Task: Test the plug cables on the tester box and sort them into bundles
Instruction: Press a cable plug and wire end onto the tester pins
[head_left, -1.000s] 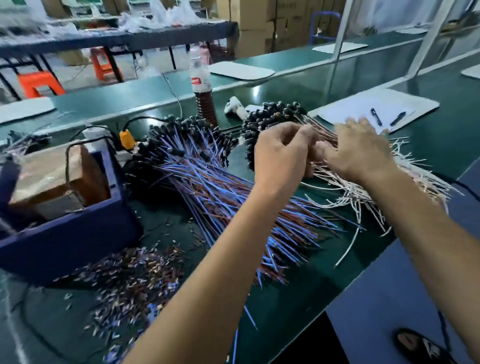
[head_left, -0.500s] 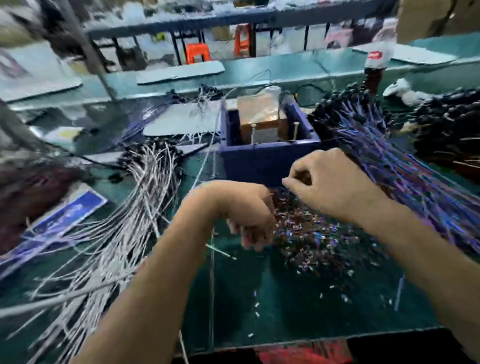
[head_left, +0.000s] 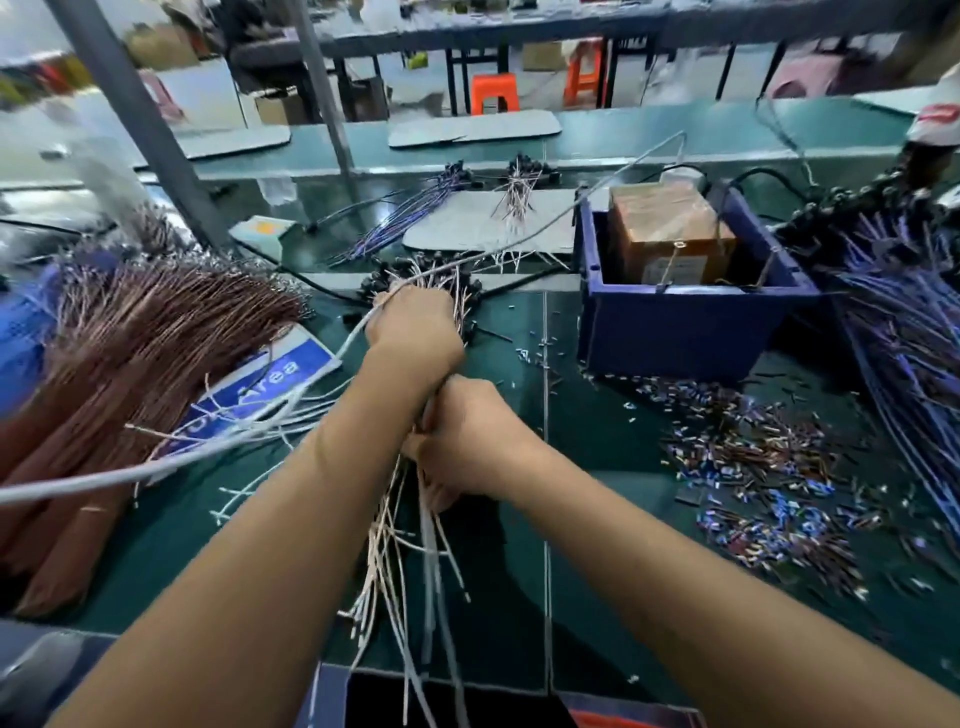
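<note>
A: What are the hands doing?

B: The left hand (head_left: 415, 325) is curling around the plug end of a bundle of white and pinkish cables (head_left: 400, 545), and it is also gripping a long grey cable (head_left: 171, 462) that is arcing away to its left and up beyond it. The right hand (head_left: 467, 441) is closing tight around the same bundle just nearer the person, touching the left wrist; the loose wire ends are trailing down below it over the table (head_left: 571, 545) edge.

A: And the tester box?

B: The blue tester box (head_left: 685, 322) is sitting beyond and to the right of the right hand. Cut wire scraps (head_left: 769, 483) are lying right of that hand. A brown wire bundle (head_left: 150, 338) is lying left of the left hand, and blue cables (head_left: 909, 332) are lying far right.
</note>
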